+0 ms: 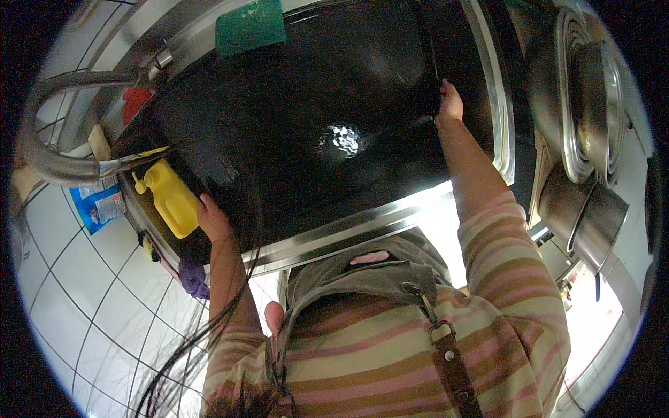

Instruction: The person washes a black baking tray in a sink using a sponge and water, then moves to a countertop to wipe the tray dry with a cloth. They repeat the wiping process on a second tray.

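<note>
A large, glossy black tray [300,90] fills the middle of the view, tilted within a metal-rimmed basin. Its dark surface shines wet, with a bright rippled glint near the centre. My left hand [214,221] grips its near left edge, thumb up and the other fingers hidden. At the right edge my right hand [450,106] has hold too, its fingers mostly out of sight beneath. Right beside my left hand, a yellow bottle [174,198] with a pump top leans at the basin's left side.
A curved metal tap [59,167] reaches in from the left. A green cloth [251,29] hangs at the far rim; a red scrubber [135,104], blue packet [97,203] and purple cloth [194,279] are along the left. Metal pots [582,212] stand at the right.
</note>
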The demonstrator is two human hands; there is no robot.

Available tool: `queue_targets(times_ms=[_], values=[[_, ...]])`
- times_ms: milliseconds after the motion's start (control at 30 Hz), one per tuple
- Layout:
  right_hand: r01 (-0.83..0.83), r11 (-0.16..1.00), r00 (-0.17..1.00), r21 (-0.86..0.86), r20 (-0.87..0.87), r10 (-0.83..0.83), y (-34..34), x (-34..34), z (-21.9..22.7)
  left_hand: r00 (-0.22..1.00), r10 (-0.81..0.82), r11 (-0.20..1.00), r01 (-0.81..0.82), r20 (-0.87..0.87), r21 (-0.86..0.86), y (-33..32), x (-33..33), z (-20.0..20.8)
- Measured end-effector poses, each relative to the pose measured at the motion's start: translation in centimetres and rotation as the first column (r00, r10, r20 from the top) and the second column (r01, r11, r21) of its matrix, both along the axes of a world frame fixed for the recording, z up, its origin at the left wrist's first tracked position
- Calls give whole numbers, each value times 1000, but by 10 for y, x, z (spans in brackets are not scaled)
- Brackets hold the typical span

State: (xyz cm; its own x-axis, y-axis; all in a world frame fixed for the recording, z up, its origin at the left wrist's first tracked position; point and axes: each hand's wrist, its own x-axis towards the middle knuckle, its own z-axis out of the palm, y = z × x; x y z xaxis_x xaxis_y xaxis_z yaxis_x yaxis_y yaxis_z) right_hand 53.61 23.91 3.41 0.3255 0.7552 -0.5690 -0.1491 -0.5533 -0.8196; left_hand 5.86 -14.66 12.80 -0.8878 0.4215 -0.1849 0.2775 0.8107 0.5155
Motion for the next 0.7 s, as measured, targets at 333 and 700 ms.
queue_targets(times_ms=[333, 700], values=[[-73, 991, 996, -115, 47, 79, 5, 2, -25, 997, -25, 1000, 23, -76, -20, -10, -2, -12], [11, 976, 991, -219, -128, -39, -1, 11, -38, 967, 44, 990, -76, 251, 117, -8, 8, 20]])
